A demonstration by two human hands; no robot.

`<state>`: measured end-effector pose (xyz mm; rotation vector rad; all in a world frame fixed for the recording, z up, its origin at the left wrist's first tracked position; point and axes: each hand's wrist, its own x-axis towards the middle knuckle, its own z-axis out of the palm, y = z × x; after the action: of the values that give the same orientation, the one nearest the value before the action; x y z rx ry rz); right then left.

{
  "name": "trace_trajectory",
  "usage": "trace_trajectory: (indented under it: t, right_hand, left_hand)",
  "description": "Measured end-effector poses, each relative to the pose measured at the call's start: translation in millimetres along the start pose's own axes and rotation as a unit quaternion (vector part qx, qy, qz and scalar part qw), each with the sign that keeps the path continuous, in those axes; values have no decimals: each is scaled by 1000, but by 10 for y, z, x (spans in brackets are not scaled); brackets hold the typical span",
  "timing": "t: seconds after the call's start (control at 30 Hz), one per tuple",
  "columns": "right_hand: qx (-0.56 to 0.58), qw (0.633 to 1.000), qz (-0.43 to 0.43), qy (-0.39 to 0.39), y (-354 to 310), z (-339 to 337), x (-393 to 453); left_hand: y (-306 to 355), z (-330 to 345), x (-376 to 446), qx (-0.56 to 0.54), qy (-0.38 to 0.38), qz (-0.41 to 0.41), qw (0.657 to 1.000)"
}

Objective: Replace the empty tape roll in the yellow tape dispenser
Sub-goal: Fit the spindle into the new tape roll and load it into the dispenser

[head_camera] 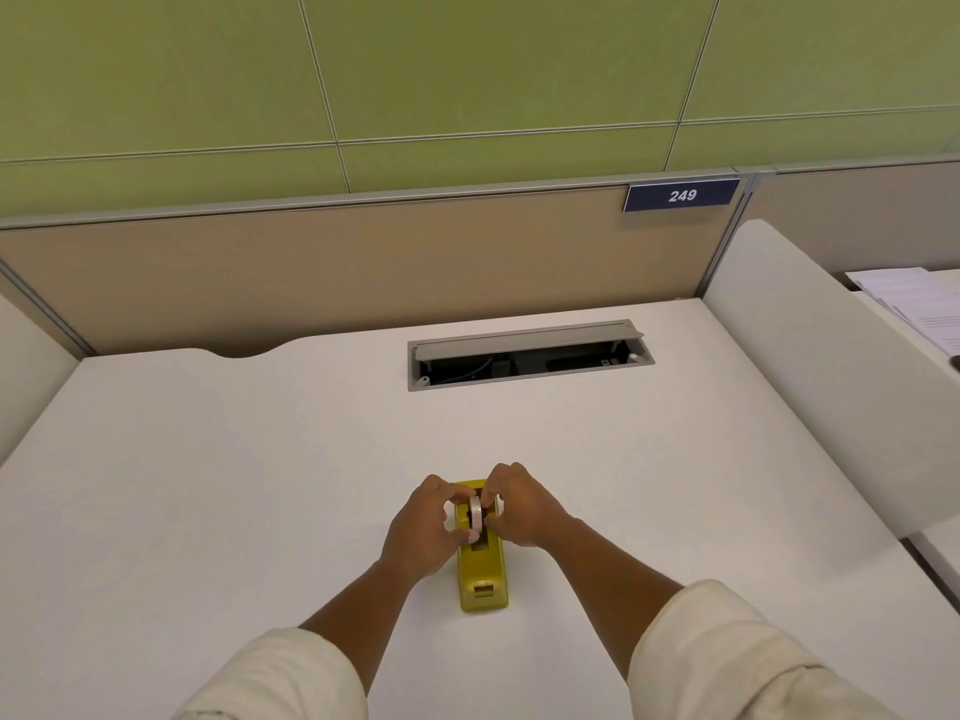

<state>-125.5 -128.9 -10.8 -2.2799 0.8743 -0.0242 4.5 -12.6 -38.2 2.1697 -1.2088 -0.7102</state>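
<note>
A yellow tape dispenser [482, 563] sits lengthwise on a white desk [208, 485], near the front edge and roughly in the middle, its cutter end pointing toward the person. Both hands meet over the far half of the dispenser. A whitish tape roll [475, 516] stands on edge above the dispenser's open slot, pinched between the two hands. The left hand [423, 527] curls around the roll from the left side, fingers bent and thumb pressed near the lower rim. The right hand [519, 509] is closed on the right face of the roll, fingertips at its hub; whether the roll is fully seated in the slot cannot be told. Cream sleeves [727, 652] are pushed up both forearms. Farther back, a grey cable hatch [530, 337] in the desk stands open, and a blue sign [681, 195] reading 249 hangs on the beige partition [311, 272]. Papers [919, 304] lie on the neighbouring desk to the right.
</note>
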Motion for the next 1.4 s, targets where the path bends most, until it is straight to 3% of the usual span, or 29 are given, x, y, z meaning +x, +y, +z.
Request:
trace_trajectory:
  t: [0.27, 0.47, 0.87, 1.4]
  right_hand:
    - [20, 1000, -17, 12, 37, 17, -9]
    - [54, 996, -64, -23, 57, 8, -54]
    - [-9, 995, -93, 17, 24, 25, -107]
    - [87, 996, -16, -1, 18, 211, -285]
  left_hand:
    - [-15, 46, -3, 7, 9, 2, 1000]
    - [-36, 38, -28, 28, -8, 6, 1000]
    - [-36, 38, -34, 35, -4, 3, 999]
    - [-19, 14, -86, 35, -52, -11, 998]
